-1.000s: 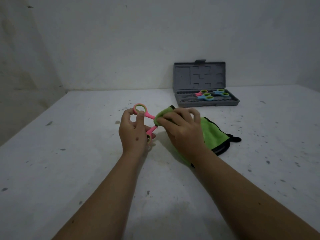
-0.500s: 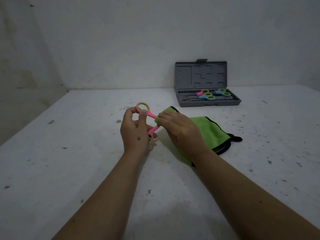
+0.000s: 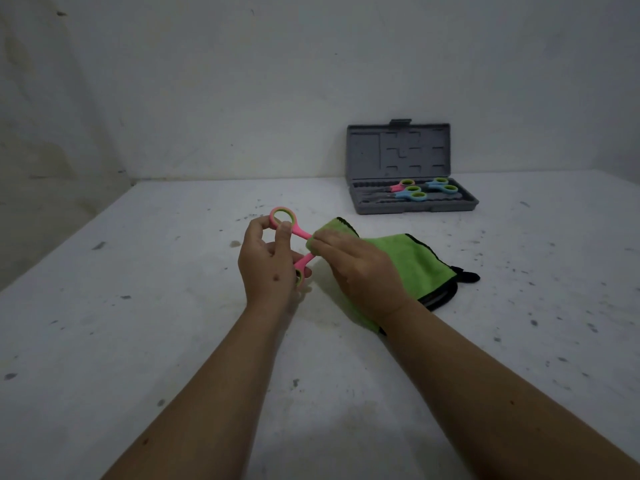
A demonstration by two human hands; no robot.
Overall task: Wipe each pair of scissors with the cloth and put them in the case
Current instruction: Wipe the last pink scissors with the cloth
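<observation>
Centrally in the frame, the left hand [image 3: 268, 261] grips the pink scissors [image 3: 300, 233] by their handles, thumb and forefinger pinching the upper ring, which is lined in green, while the lower ring sits against the palm side of the fingers. The handles are spread apart in a V. Just right of it, the right hand [image 3: 356, 268] pinches a fold of the green cloth [image 3: 412, 261] around the scissors where the 2 handles meet; the blades are hidden inside the cloth. The rest of the cloth, edged in black, trails to the right onto the white speckled table [image 3: 138, 323]. In the upper right, well apart from the hands, the grey case [image 3: 398, 150] stands open against the wall, lid upright, with 2 or 3 small pairs of scissors [image 3: 410, 192] lying in its tray, pink and blue handles with green-lined rings.
</observation>
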